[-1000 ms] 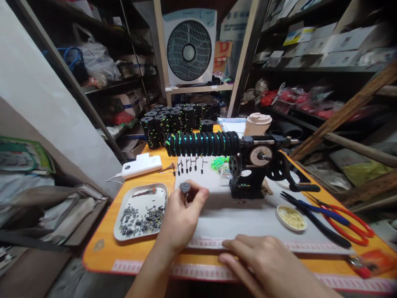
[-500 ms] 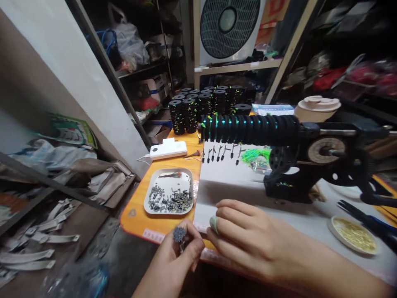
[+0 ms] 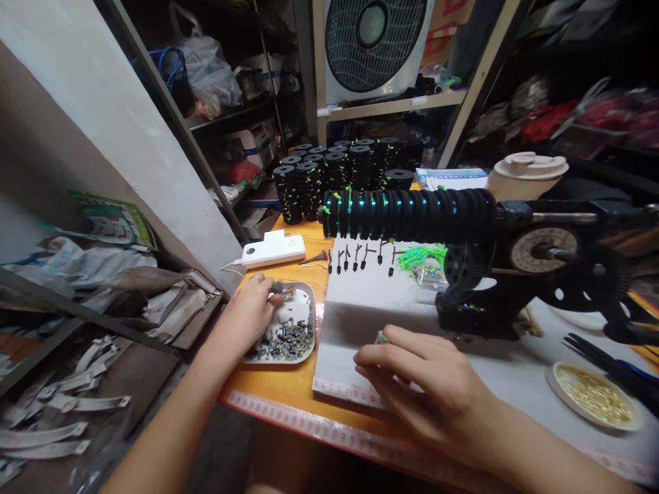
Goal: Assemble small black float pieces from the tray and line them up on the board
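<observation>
My left hand (image 3: 252, 312) reaches over the far left side of a white tray (image 3: 311, 312). Its fingertips are closed on a bundle of thin grey pieces (image 3: 277, 287), partly hidden by the fingers. An orange-tipped piece lies close beside the bundle. Small grey and black pieces (image 3: 291, 339) are scattered in the tray. Over the white board (image 3: 340, 343), my right hand (image 3: 422, 370) hovers with bent, loosely parted fingers and nothing visible in them. A pale green cover (image 3: 381, 337) sits on one of its fingers.
Behind the board stands a black machine (image 3: 478, 309) carrying a row of black discs (image 3: 412, 213) wound with shiny line. Several black spools (image 3: 309, 189) stand at the back. A white power bank (image 3: 272, 252), green strands (image 3: 422, 259), a dish of golden bits (image 3: 592, 398) and pliers (image 3: 612, 360) lie around.
My left hand has moved from the table's front edge forward and left to the tray with the grey bundle. The right hand has shifted right, and its fingers have loosened.
</observation>
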Demonstrator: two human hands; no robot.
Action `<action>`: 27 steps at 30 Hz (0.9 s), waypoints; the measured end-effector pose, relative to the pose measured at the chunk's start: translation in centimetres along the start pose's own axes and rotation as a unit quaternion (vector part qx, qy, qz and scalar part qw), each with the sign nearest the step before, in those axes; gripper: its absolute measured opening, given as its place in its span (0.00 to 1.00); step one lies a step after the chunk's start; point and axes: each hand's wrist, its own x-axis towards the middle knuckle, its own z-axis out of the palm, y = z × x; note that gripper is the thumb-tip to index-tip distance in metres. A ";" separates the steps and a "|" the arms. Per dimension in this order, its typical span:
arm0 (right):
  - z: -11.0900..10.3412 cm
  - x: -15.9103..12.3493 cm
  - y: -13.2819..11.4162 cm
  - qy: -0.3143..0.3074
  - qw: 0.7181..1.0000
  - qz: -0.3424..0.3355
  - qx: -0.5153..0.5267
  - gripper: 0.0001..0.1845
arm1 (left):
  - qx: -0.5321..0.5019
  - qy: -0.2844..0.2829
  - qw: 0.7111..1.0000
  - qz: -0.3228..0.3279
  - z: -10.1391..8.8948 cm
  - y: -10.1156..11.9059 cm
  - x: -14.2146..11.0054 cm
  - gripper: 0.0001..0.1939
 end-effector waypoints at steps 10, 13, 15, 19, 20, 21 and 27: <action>0.3 0.2 0.0 0.109 0.979 0.102 0.135 0.06 | -0.416 -0.008 0.905 -0.090 5.4 8.2 -8.8 0.06; 0.3 0.2 -0.2 0.130 0.973 0.126 0.144 0.04 | -0.446 0.003 0.885 -0.134 7.0 8.9 -9.8 0.08; 0.3 0.2 -0.3 0.136 0.970 0.139 0.149 0.04 | -0.445 0.020 0.884 -0.143 7.6 9.0 -10.2 0.08; 0.2 0.1 -0.4 0.130 0.965 0.159 0.160 0.05 | -0.398 0.092 0.907 -0.104 8.1 9.0 -10.7 0.08; 0.2 0.1 -0.4 0.125 0.966 0.162 0.160 0.05 | -0.386 0.103 0.912 -0.089 8.2 9.0 -10.8 0.07; 0.2 0.1 -0.4 0.119 0.967 0.161 0.158 0.04 | -0.379 0.107 0.916 -0.080 8.2 9.1 -10.9 0.07; 0.2 0.2 -0.5 0.104 0.975 0.124 0.155 0.04 | -0.472 0.098 0.859 -0.173 8.3 9.6 -11.4 0.12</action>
